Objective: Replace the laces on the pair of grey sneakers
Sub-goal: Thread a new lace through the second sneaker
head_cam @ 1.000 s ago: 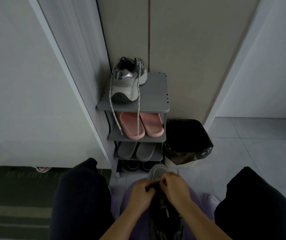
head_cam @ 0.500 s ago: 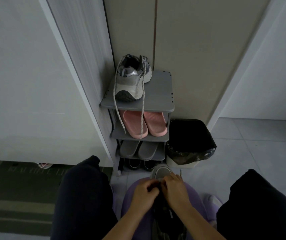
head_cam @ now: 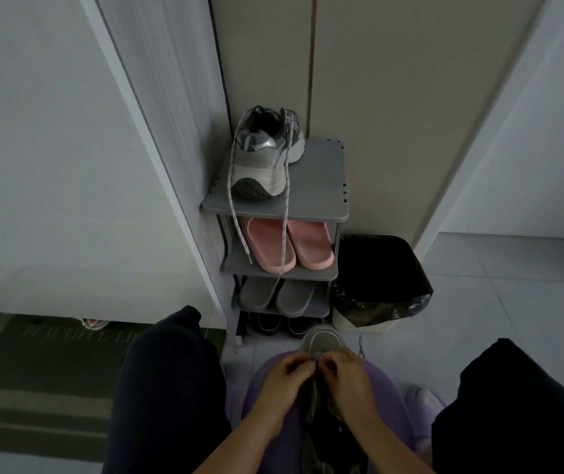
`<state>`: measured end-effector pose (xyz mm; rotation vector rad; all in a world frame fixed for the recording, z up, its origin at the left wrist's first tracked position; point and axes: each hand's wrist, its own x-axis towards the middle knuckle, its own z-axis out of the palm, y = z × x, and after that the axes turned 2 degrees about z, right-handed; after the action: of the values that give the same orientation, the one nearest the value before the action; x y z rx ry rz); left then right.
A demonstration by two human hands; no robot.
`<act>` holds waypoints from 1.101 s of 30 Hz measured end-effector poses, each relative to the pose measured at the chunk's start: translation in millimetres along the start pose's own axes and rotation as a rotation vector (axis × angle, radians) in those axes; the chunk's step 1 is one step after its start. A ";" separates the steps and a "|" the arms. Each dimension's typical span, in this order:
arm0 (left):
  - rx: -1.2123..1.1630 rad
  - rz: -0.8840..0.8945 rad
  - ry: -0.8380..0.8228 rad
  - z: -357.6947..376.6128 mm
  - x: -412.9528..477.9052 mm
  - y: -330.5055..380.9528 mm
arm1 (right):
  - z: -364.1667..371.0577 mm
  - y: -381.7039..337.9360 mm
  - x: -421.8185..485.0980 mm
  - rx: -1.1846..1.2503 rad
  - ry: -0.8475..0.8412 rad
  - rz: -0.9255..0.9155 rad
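Sneaker in lap point(head_cam: 323, 341): grey, toe pointing away, lying between the knees on purple fabric point(head_cam: 390, 401); rear part too dark to read.
Left hand point(head_cam: 285, 372): fingers curled, tips pinching at toe end of the lacing zone, touching the other hand.
Right hand point(head_cam: 347, 376): same spot, fingers curled and pinching; judged clamped on lap lace point(head_cam: 361, 347), thin loose end poking out just beside the toe. Exact strand between fingertips not visible.
Sneaker on rack point(head_cam: 263, 172): grey, alone on top shelf of shoe rack point(head_cam: 321, 196), pushed toward the left wall.
Rack lace point(head_cam: 285, 230): speckled, threaded at the top eyelets, untied, both ends hanging past the shelf edge and down in front of pink slippers point(head_cam: 309, 246).
Lower shelves: grey slippers point(head_cam: 277, 295), dark shoes point(head_cam: 278, 325) at the bottom.
Bin point(head_cam: 379, 278): black liner, on floor, just beside rack on its right.
Mat point(head_cam: 34, 367): dark, on floor left of the knee.
Progress: judged roughly midway. Rack sneaker looks laced but not tied; old or new lace, cannot tell. Lap sneaker being worked at the eyelets nearest the toe; starting to thread or finishing unlacing, cannot tell.
Left to do: probably lace lap sneaker up to the collar, even out ends, tie both, set pair together.
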<state>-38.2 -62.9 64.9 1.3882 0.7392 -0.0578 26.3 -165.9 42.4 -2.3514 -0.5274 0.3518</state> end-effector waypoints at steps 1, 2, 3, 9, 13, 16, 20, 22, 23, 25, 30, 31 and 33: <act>-0.011 -0.007 0.006 1.0 3.0 0.7 | -1.1 0.8 0.6 -0.004 -0.003 -0.002; -0.004 -0.019 0.019 2.2 6.7 1.8 | -2.4 1.3 1.2 -0.008 -0.007 -0.008; 0.009 -0.035 0.036 4.5 10.6 3.6 | -3.5 1.6 1.6 -0.004 -0.007 -0.014; 0.102 0.033 0.195 -0.3 26.3 16.9 | -11.1 5.9 -1.3 0.041 0.047 0.080; -0.345 0.005 0.288 -38.4 28.9 54.3 | -17.8 8.0 -2.0 -0.007 -0.009 0.209; -0.530 0.084 0.384 -63.4 29.9 85.9 | -15.0 3.7 -2.9 0.077 -0.053 0.262; -0.254 0.059 0.439 -65.3 25.7 80.9 | -8.5 -1.6 -6.5 0.006 -0.056 0.273; -0.058 -0.023 0.347 -48.3 13.4 52.7 | -7.9 -2.0 -7.9 0.016 -0.029 0.262; 0.037 -0.017 0.265 -37.7 5.7 37.4 | -8.8 -2.3 -8.5 0.037 -0.025 0.260; 0.245 0.098 0.111 -20.8 0.0 7.9 | -13.3 -3.4 -8.8 0.108 -0.044 0.276; 0.470 0.357 0.053 -15.5 14.0 -2.5 | -23.7 -3.7 -11.0 0.185 -0.102 0.333; 0.382 0.328 0.056 -15.6 14.2 2.1 | -24.1 -3.1 -11.5 0.176 -0.106 0.352; 0.171 0.252 0.112 -16.5 14.8 12.7 | -26.3 -2.7 -11.7 0.181 -0.098 0.391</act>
<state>-28.1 -39.6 68.4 1.6494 0.6578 0.1583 25.5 -184.5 64.6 -2.2588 -0.0691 0.6666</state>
